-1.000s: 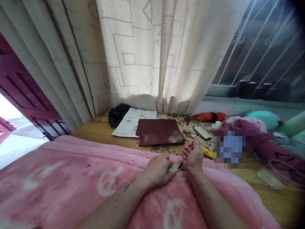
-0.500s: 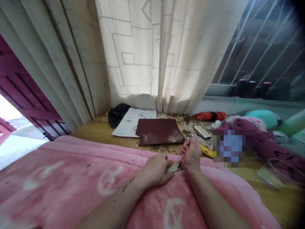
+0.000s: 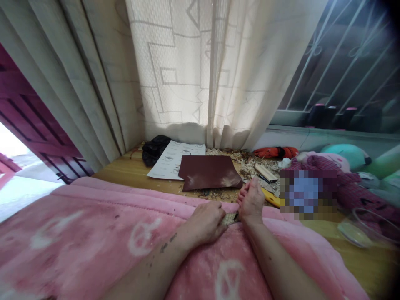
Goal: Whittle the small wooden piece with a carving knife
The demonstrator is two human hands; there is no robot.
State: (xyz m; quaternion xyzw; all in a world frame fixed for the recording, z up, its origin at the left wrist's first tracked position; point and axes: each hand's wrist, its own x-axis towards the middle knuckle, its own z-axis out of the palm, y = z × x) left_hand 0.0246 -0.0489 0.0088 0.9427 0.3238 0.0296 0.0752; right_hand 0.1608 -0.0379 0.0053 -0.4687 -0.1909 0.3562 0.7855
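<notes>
**Two hands at a small pale piece over a blanket**

At far left, a door stands behind a curtain (image 3: 175, 62). A pink blanket (image 3: 93, 237) spans the foreground, its pale motifs resembling letters but spelling no legible word. Beyond its edge, on the table (image 3: 125, 168), a black bag (image 3: 154, 150) lies beside a white sheet (image 3: 165, 164); the sheet's repeated print is too small to read.

The left hand (image 3: 206, 221) has its fingers clamped on the left end of a piece (image 3: 230, 218), which lies between the two hands near the blanket's edge. The visible part runs roughly left to right, rising slightly rightward; its full long axis is hidden. Beyond lies a brown sheet (image 3: 209, 173), overlapping the white one.

The right hand (image 3: 252, 204) is just beside the piece's right end, where a dark tip (image 3: 236, 217) shows; its fingers are curled together, and what they enclose cannot be told. The left hand is the nearer, being in contact.

Further right lie shavings, a pale block (image 3: 265, 173), a yellow object (image 3: 271, 198), a red object (image 3: 275, 152), a checked cloth (image 3: 346, 185) with unreadable dark marks, and a clear bowl (image 3: 356, 239). No brand is legible.
</notes>
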